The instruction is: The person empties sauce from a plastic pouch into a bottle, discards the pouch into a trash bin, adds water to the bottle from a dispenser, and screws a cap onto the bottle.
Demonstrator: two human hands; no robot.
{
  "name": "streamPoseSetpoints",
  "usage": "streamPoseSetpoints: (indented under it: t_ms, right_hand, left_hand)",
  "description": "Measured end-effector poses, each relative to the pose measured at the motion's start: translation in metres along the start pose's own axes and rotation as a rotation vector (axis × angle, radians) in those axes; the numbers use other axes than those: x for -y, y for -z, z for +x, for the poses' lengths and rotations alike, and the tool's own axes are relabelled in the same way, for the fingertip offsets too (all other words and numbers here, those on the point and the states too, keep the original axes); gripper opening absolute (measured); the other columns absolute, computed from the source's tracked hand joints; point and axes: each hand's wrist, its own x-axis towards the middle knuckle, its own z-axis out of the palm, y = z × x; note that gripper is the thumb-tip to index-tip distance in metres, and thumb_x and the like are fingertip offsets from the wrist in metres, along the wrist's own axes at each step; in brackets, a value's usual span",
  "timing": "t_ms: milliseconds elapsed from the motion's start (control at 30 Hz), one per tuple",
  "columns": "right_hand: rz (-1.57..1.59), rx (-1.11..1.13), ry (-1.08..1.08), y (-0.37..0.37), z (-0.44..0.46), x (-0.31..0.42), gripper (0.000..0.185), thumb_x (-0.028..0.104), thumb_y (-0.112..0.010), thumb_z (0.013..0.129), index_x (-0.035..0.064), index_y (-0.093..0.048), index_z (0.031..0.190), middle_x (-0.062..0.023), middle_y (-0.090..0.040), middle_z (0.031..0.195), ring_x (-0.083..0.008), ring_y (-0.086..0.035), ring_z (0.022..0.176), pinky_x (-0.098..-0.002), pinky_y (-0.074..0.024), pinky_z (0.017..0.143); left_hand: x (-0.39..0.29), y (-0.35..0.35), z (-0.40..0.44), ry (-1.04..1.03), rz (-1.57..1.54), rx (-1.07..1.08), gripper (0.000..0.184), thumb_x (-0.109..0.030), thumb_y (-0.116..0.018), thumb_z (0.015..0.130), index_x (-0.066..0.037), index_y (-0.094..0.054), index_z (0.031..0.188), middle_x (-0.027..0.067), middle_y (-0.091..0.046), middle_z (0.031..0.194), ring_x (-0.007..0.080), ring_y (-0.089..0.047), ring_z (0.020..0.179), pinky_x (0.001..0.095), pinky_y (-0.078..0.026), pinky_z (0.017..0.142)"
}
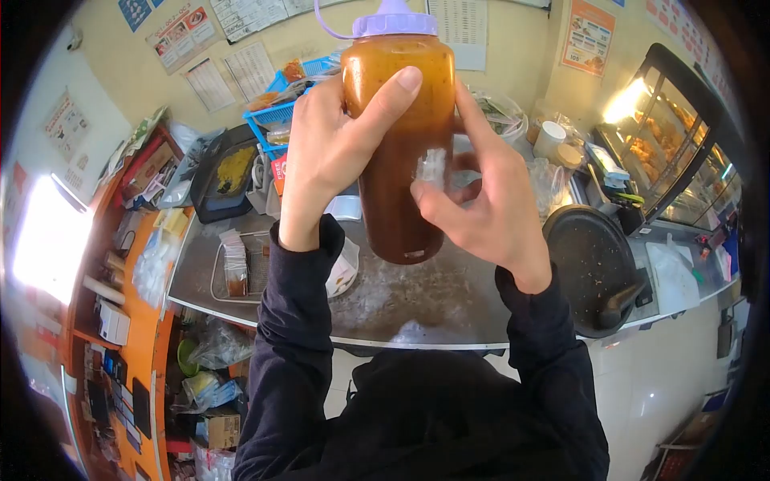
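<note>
A large squeeze bottle (399,144) of brown-orange sauce is held upright in front of me, above the counter. Its lilac cap (393,22) has a thin strap looping off to the left, and the tip is cut off by the frame's top edge. My left hand (333,144) is closed around the upper left side, thumb laid across the front. My right hand (489,188) grips the right side, its thumb at a whitish, worn sticker patch (431,167) on the front. The far fingertips of both hands are partly hidden behind the bottle.
Below lies a stained metal counter (401,301). At right are a round dark pan (589,272) and a lit glass food cabinet (674,144). To the left stand a wire basket (255,260), a black tray (228,180) with yellow food and a blue basket (261,124).
</note>
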Motion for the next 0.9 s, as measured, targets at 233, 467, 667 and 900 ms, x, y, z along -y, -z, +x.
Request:
streamPoseSetpoints:
  t_ms: [233, 467, 667, 900]
  right_hand:
    - [-0.054, -0.037, -0.007, -0.007, 0.000, 0.006, 0.090, 0.022, -0.074, 0.071, -0.0089, -0.035, 0.146, -0.0285, -0.060, 0.124, -0.0405, -0.063, 0.111, -0.0404, -0.0516, 0.092]
    - [0.139, 0.037, -0.123, 0.000, 0.001, 0.009, 0.088, 0.017, -0.074, 0.073, -0.0054, -0.034, 0.148, -0.0251, -0.063, 0.121, -0.0330, -0.067, 0.102, -0.0362, -0.0568, 0.080]
    - [0.151, 0.048, -0.134, -0.003, -0.001, -0.001, 0.087, 0.012, -0.073, 0.074, -0.0023, -0.033, 0.150, -0.0226, -0.063, 0.120, -0.0281, -0.069, 0.097, -0.0331, -0.0589, 0.072]
    - [0.144, 0.022, -0.179, -0.015, -0.006, -0.022, 0.086, 0.010, -0.072, 0.073, 0.0030, -0.035, 0.150, -0.0214, -0.062, 0.123, -0.0289, -0.069, 0.097, -0.0342, -0.0587, 0.074]
  left_hand:
    - [-0.010, 0.001, -0.007, -0.010, -0.026, -0.004, 0.063, -0.056, -0.069, 0.085, 0.007, -0.071, 0.093, 0.0157, -0.071, 0.076, 0.0221, -0.069, 0.070, 0.0342, -0.053, 0.066]
    - [-0.008, 0.003, -0.007, 0.018, 0.010, 0.024, 0.062, -0.055, -0.069, 0.085, 0.006, -0.071, 0.096, 0.0159, -0.072, 0.078, 0.0227, -0.070, 0.071, 0.0348, -0.053, 0.068]
    - [0.007, -0.002, -0.005, 0.042, -0.004, 0.021, 0.060, -0.055, -0.069, 0.084, 0.004, -0.071, 0.097, 0.0164, -0.072, 0.079, 0.0252, -0.070, 0.072, 0.0354, -0.053, 0.069]
    - [0.023, -0.012, -0.011, 0.023, 0.077, 0.018, 0.058, -0.052, -0.070, 0.084, 0.004, -0.070, 0.099, 0.0177, -0.073, 0.084, 0.0282, -0.072, 0.077, 0.0365, -0.054, 0.071]
